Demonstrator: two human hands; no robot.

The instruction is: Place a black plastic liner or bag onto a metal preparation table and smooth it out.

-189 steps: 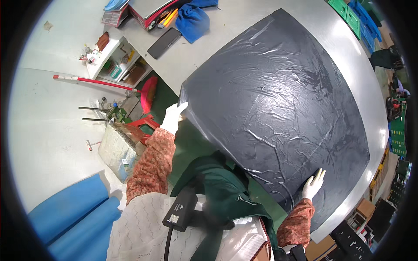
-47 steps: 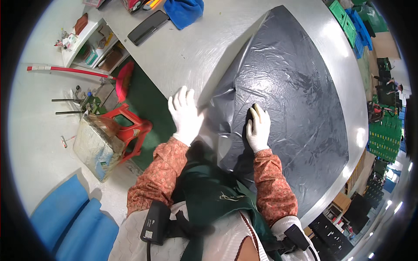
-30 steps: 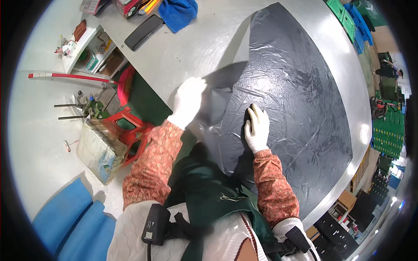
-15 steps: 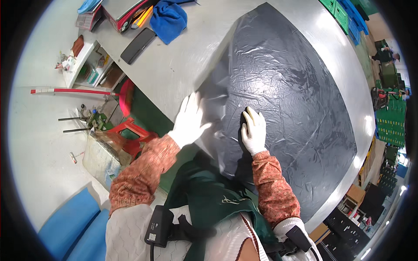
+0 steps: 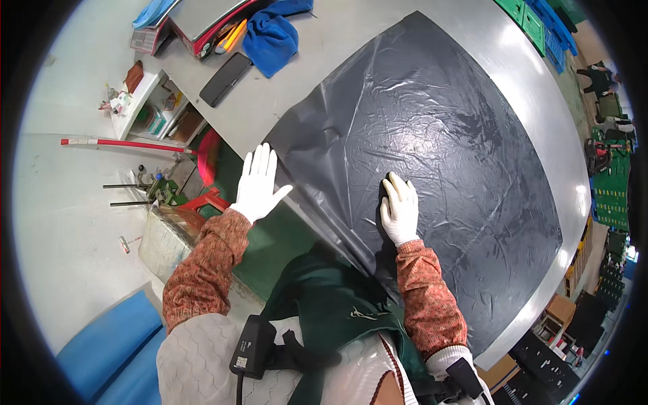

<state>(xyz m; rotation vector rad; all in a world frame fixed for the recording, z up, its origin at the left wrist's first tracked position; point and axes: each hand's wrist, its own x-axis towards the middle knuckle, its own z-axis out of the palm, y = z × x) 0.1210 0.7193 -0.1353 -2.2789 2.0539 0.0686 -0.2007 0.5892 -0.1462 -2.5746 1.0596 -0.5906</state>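
A large dark grey plastic sheet (image 5: 459,135), glossy and wrinkled, lies spread on the metal table (image 5: 553,101), its near-left part creased along the edge. My left hand (image 5: 258,181), in a white glove, is beside the sheet's left corner at the table edge; its fingers are stretched out with the thumb apart. Whether it touches the sheet I cannot tell. My right hand (image 5: 399,209), also gloved, rests on the middle of the sheet with slightly bent fingers. A black phone or case (image 5: 226,79) and a blue cloth (image 5: 270,44) lie beyond the left corner.
A white shelf (image 5: 138,108), a red broom (image 5: 128,144), a red stool (image 5: 206,202) and a wrapped block (image 5: 162,239) are left, with blue rolls (image 5: 108,337) below. Green crates (image 5: 530,23) and racks (image 5: 611,196) line the right side, where another person (image 5: 597,81) is partly visible.
The sheet's left part, folded back earlier, has swung out leftward and now lies mostly flat. My left hand has moved left to its corner. My right hand has stayed on the sheet.
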